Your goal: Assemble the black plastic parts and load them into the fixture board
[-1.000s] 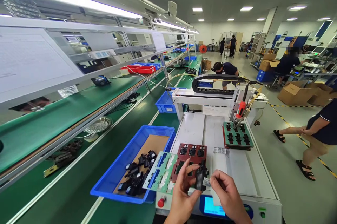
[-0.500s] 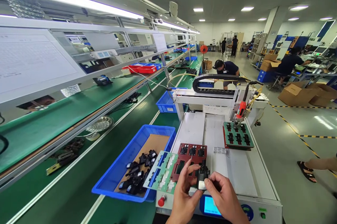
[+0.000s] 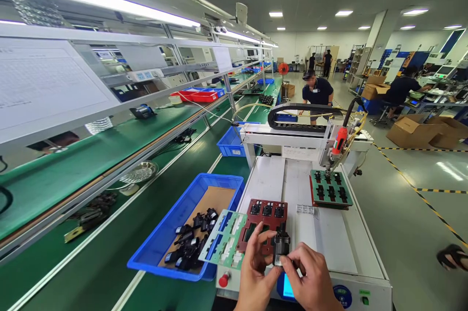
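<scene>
A small black cylindrical part [image 3: 281,246] with a pale end is pinched between my left hand [image 3: 254,272] and my right hand [image 3: 309,274], over the machine's front edge. Both hands are closed on it, thumbs near its lower end. Just behind it lies a dark red fixture plate [image 3: 268,221] with black parts seated in its far row; my left hand hides some of its near side. A light green cut-out plate [image 3: 224,238] rests to the left, partly over a blue bin [image 3: 146,255] holding several similar black parts [image 3: 188,240].
On the machine's right, a green-topped fixture [image 3: 331,199] full of black parts sits beneath a red-bodied tool head [image 3: 340,140]. A gantry [image 3: 300,130] spans the bed. A red button [image 3: 224,280] is at the front left. Beyond the machine, a person [image 3: 317,91] faces this way.
The black part has turned a little in my fingers, and its pale end shows less. The tool head has shifted slightly right. The person behind has straightened up; a foot at right moved.
</scene>
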### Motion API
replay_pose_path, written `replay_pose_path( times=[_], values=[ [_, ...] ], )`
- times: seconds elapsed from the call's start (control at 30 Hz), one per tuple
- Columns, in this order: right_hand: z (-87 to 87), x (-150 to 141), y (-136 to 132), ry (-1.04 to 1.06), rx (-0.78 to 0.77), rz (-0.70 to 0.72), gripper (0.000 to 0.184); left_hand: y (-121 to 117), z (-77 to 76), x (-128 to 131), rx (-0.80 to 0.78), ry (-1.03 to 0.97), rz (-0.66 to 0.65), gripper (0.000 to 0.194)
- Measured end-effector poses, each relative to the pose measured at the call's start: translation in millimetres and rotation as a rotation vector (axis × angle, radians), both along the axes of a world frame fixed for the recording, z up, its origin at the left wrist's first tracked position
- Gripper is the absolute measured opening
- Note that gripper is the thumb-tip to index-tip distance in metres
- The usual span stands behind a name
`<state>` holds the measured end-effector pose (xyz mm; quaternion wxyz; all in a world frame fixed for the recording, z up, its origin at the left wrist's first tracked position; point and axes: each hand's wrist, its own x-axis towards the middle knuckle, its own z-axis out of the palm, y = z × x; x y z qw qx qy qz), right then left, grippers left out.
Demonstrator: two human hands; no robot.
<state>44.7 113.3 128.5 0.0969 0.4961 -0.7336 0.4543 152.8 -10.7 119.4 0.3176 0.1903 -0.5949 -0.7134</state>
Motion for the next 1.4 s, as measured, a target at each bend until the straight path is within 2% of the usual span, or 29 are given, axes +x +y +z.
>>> replay_pose_path(
  times=[0.1,0.17,0.27,0.33,0.37,0.43,0.47,0.53,0.6,0.73,0.8,0.87,0.97,1.03,1.07,1.13,1.2,1.27,1.3,1.4],
  values=[
    [-0.3,-2,2,-0.159,0.019,-0.028,0.024,6,1.8,-2,0.060,0.030,0.036,0.087],
    [2.5,-1,1,-0.350,0.049,0.002,0.022,7,-2.2,-2,0.027,0.049,0.035,0.084],
    [6.9,5,-7,-0.572,0.142,0.041,0.056,3,-11.6,2,-0.184,0.039,-0.016,0.067],
    [6.6,6,-11,-0.553,0.223,-0.020,0.065,-3,-14.8,4,-0.302,-0.010,-0.054,0.063],
    [5.4,4,-13,-0.515,0.246,-0.064,0.068,-7,-14.6,5,-0.308,-0.054,-0.082,0.065],
    [1.7,-5,-12,-0.466,0.222,-0.105,0.074,-14,-10.8,8,-0.208,-0.156,-0.160,0.076],
    [-0.2,-12,-11,-0.471,0.174,-0.093,0.070,-18,-8.0,9,-0.127,-0.198,-0.209,0.083],
    [-2.8,-27,-9,-0.485,0.088,-0.008,0.046,-24,-2.4,13,0.026,-0.220,-0.303,0.092],
    [-2.7,-40,-9,-0.477,0.089,0.096,0.027,-29,1.7,17,0.124,-0.195,-0.374,0.094],
    [4.8,-46,-21,-0.472,0.173,0.241,0.014,-33,2.2,22,0.203,-0.184,-0.423,0.093],
    [8.0,-41,-29,-0.466,0.180,0.290,0.011,-33,-4.0,24,0.206,-0.199,-0.410,0.094],
    [4.4,-39,-36,-0.450,0.201,0.337,0.014,-35,-16.9,26,0.203,-0.207,-0.385,0.098],
    [-23.2,-45,-50,-0.457,0.190,0.309,0.017,-52,-46.4,29,0.282,-0.169,-0.261,0.116],
    [-55.2,-57,-64,-0.476,0.143,0.190,0.016,-77,-66.5,31,0.428,-0.154,-0.058,0.120],
    [-72.8,-65,-72,-0.488,0.127,0.119,0.015,-95,-74.9,32,0.516,-0.155,0.086,0.112],
    [-105.5,-79,-88,-0.514,0.114,0.015,0.033,-135,-86.8,35,0.647,-0.173,0.388,0.082],
    [-128.8,-90,-102,-0.541,0.097,-0.039,0.048,-175,-92.7,41,0.678,-0.144,0.600,0.050],
    [-139.7,-96,-113,-0.563,0.064,-0.059,0.048,-205,-94.6,49,0.659,-0.121,0.678,0.030],
    [-140.7,-97,-116,-0.574,0.042,-0.063,0.044,-215,-94.7,53,0.647,-0.118,0.690,0.026],
    [-129.9,-99,-121,-0.613,-0.051,-0.077,0.038,-219,-93.3,62,0.602,-0.140,0.677,0.027]
  ],
)
